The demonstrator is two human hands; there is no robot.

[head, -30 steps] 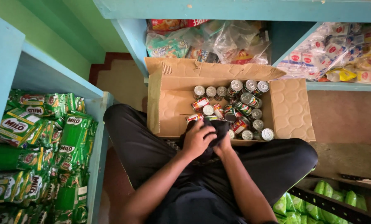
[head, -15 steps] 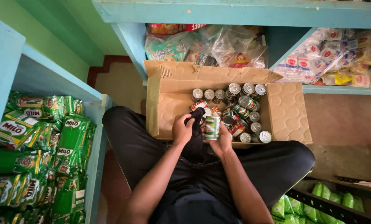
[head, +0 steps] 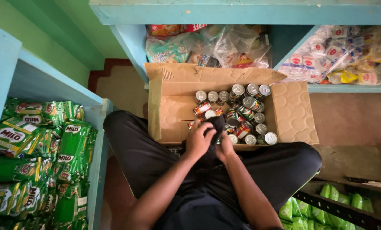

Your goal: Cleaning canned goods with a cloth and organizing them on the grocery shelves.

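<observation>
Green packets [head: 41,157]: shiny, crinkly sachets, packed thick on the blue shelf [head: 49,81] at the far left. They are well apart from the hands.
Left hand [head: 197,140]: its grip is curled round a dark cloth [head: 217,124], pressing it over a small tin that is mostly hidden. I cannot tell how tight the grip is.
Dark cloth: soft, floppy and bunched up, at the near edge of the box, just above the person's lap.
Right hand [head: 225,149]: it cups the same bundle from below; its grip looks closed, though the fingers are partly hidden.
Cardboard box [head: 173,106]: brown, stiff and dented, flaps open, resting on the floor against the crossed legs.
Tins [head: 246,110]: round, hard metal with silver lids and bright paper labels. Some stand up and some lie on their sides.
Clear bags [head: 237,42]: thin, see-through plastic on the shelf behind the box.
Could go wrong: the smooth tin might slip out of the soft cloth and knock the standing tins over.
Could go wrong: a bump might dent a tin or tear its paper label.
</observation>
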